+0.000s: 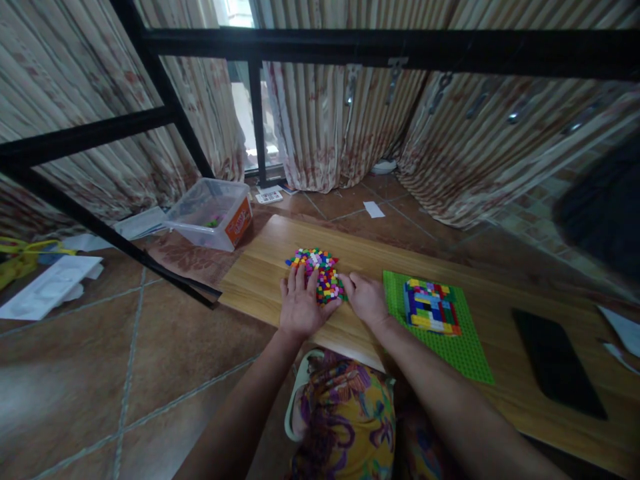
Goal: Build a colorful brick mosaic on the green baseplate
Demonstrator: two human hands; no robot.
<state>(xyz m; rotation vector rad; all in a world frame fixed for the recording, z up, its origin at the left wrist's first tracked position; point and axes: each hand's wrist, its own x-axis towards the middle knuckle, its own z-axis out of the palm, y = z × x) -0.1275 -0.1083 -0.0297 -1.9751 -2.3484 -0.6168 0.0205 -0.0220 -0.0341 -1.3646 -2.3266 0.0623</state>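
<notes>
A pile of small multicoloured toy bricks (316, 259) lies on the wooden bench top in front of me. My left hand (301, 308) rests palm down over its near left part, fingers spread and partly covering the bricks. At the pile's right edge is my right hand (369, 300), its fingers curled in and the tips close to the bricks. Whatever those fingers may hold is too small to make out. Just right of that hand lies a green studded baseplate (473, 357), partly behind my forearm. It carries a low block structure (433, 308) of mixed colours.
A dark flat tablet-like object (557, 363) lies on the wooden bench top (345, 241) at right. On the tiled floor stand a clear plastic bin (197, 220) and a white moulded tray (47, 290). A black metal frame (350, 45) crosses ahead, before curtains.
</notes>
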